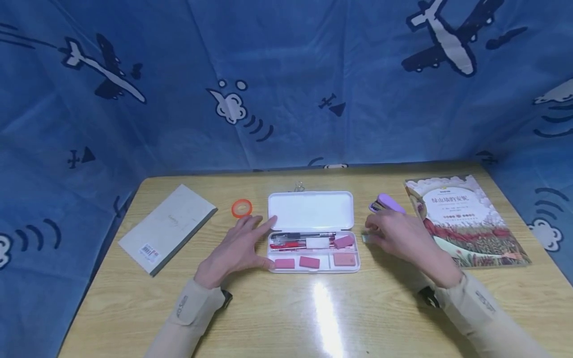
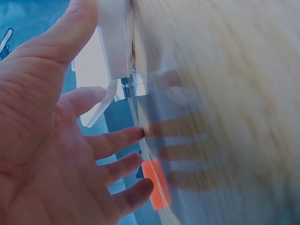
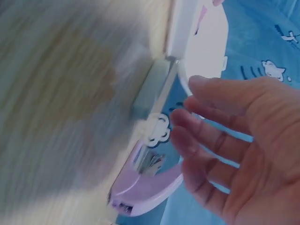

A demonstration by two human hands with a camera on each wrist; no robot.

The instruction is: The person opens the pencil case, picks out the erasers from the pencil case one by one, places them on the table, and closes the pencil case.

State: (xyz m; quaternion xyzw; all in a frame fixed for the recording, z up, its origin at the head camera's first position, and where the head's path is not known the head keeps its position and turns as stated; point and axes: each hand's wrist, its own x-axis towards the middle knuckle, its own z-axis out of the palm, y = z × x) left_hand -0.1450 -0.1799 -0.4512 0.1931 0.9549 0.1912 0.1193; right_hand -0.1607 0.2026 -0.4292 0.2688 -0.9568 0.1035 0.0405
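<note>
My left hand (image 1: 236, 248) is spread at the left side of an open white pencil case (image 1: 311, 211), its thumb at the near corner and its index finger by the lid. Black and red pens (image 1: 286, 244), a white eraser (image 1: 318, 243) and several pink erasers (image 1: 309, 262) lie inside the case. To the right of it, my right hand (image 1: 398, 233) hovers with loosely bent fingers over a small pale green block (image 3: 152, 89). In the right wrist view a gap shows between fingertips and block. A purple stapler (image 1: 390, 203) lies just beyond this hand.
An orange tape roll (image 1: 241, 208) lies beyond the left hand. A grey-white notebook (image 1: 169, 226) with a barcode label is at the far left, and an illustrated book (image 1: 467, 219) at the right. Behind the case sits a clip (image 1: 299, 186). Blue printed cloth (image 1: 286, 144) hangs behind the table.
</note>
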